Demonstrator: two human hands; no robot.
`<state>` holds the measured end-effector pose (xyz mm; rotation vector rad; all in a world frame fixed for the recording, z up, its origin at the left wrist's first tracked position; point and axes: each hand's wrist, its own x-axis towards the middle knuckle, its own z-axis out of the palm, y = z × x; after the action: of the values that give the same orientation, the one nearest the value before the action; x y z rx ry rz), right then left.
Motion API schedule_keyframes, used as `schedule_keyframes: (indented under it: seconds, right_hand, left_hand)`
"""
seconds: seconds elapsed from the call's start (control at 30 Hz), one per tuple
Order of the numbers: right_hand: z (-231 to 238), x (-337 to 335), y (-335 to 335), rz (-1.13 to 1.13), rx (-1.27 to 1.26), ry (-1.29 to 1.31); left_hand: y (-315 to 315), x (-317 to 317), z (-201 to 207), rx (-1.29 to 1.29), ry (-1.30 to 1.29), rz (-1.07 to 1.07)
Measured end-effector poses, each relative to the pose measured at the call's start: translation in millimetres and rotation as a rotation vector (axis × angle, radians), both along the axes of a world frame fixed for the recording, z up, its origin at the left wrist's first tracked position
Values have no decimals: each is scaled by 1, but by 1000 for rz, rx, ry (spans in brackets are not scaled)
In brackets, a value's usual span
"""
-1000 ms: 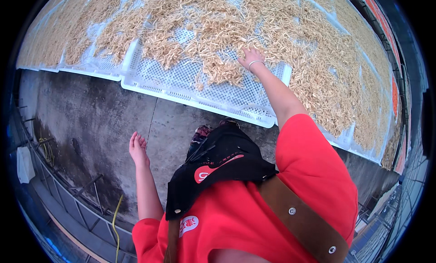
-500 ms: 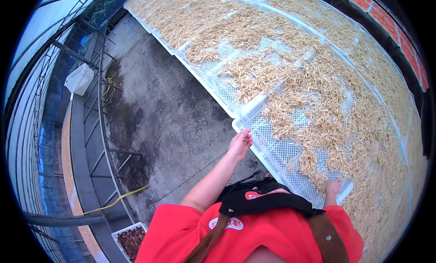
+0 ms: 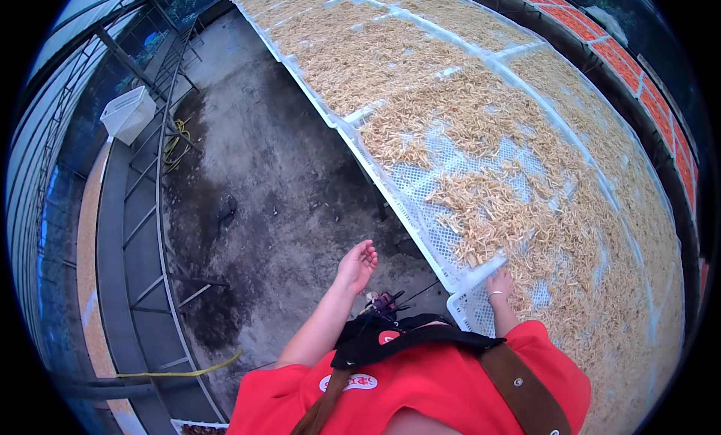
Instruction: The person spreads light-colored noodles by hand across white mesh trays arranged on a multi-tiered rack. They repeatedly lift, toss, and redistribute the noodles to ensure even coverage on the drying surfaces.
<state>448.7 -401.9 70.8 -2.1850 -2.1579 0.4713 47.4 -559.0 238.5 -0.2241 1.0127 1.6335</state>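
My left hand [image 3: 358,266] hangs over the concrete floor, left of the drying trays, its fingers loosely spread and nothing in them. My right hand [image 3: 499,283] reaches down at the raised end wall [image 3: 481,273] of a white mesh tray, its fingers apart against pale tan dried strips [image 3: 492,225]. Some of its fingertips are hard to make out. Strips lie thick over the white mesh trays [image 3: 417,181], which stand edge to edge; bare mesh shows in patches along the near left side.
Concrete floor [image 3: 278,202] runs along the trays' left side. Farther left are a metal frame rack [image 3: 160,187], a white plastic basket [image 3: 129,113] and a yellow hose [image 3: 188,373]. Trays of orange pieces [image 3: 619,59] stand at the far right.
The view has moved forward along the trays. My left hand has left the tray's edge and its fingers have loosened. My right hand is now beside a tray's end wall.
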Motion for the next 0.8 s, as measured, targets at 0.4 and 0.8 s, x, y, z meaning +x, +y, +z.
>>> schedule_keyframes:
  seconds: [0.4,0.8]
  right_hand:
    - [37,-396,170,243,22,291]
    - [103,-845,380,529,-81,417]
  left_hand:
    - [88,-332,15,-56,64,265]
    - [37,-638,-14,-282,239,785]
